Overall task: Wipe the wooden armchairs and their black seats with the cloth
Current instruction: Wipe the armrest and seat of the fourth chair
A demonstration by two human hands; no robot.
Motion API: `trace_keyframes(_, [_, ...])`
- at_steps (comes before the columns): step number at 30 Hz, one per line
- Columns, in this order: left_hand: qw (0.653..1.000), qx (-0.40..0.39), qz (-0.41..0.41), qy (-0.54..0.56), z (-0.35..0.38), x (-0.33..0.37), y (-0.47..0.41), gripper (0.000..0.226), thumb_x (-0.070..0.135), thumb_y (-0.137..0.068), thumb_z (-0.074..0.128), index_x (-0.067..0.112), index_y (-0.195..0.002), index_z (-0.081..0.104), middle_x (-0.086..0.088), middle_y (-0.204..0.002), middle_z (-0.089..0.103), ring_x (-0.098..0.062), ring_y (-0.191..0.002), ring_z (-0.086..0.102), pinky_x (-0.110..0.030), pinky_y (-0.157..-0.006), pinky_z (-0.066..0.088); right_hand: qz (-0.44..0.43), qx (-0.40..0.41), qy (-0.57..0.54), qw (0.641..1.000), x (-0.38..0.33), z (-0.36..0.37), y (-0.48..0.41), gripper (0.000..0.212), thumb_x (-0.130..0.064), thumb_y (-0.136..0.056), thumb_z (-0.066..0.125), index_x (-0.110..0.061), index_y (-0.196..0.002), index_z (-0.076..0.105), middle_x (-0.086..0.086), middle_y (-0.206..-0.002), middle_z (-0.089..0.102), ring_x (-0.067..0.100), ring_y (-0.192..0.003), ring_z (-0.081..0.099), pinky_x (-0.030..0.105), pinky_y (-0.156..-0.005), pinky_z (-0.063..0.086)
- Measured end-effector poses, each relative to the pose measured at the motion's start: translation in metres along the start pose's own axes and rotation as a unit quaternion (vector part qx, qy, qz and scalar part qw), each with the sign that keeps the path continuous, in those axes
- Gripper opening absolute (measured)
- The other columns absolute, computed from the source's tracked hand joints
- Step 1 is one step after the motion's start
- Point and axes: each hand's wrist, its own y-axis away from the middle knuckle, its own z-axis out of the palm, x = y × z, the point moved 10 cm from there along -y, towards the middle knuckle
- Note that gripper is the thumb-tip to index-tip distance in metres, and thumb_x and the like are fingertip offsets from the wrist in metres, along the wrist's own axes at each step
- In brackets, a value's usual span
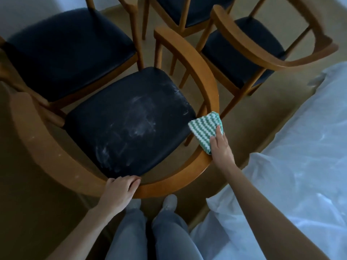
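Cloth [206, 131] is pressed onto the near armchair's right armrest [210, 87] by the right hand [221, 149], fingers straight. The back rail [169, 186] is gripped by the left hand [120, 190]. Unpinched, the cloth could be slid off the curved wood.

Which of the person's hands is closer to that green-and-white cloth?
Right. The right hand presses on the cloth; the left hand grips the chair's wooden rail, well apart.
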Motion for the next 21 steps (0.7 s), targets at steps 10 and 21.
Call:
trace_keyframes(10, [0.978,-0.087,0.01,0.189,-0.003,0.04,-0.018,0.035,0.034,-0.1,0.036,0.021,-0.126,0.057,0.008,-0.12,0.059,-0.008,-0.115,0.053,-0.023,-0.098,0.04,0.072,0.039,0.01,0.997,0.018,0.021,0.087,0.054,-0.035,-0.101,0.023,-0.028,-0.15,0.001,-0.001,-0.158,-0.01,0.021,-0.145,0.011,0.042,-0.116,0.013])
trace_keyframes(21, [0.966,-0.119,0.043,0.225,-0.009,0.129,-0.057,0.035,0.037,-0.099,0.036,0.029,-0.13,0.051,0.007,-0.12,0.059,-0.009,-0.107,0.056,-0.025,-0.09,0.046,0.159,0.017,-0.297,0.941,0.029,0.028,0.027,0.076,-0.049,-0.096,0.039,-0.03,-0.148,-0.013,0.001,-0.147,0.036,0.019,-0.114,0.055,0.039,-0.092,0.052])
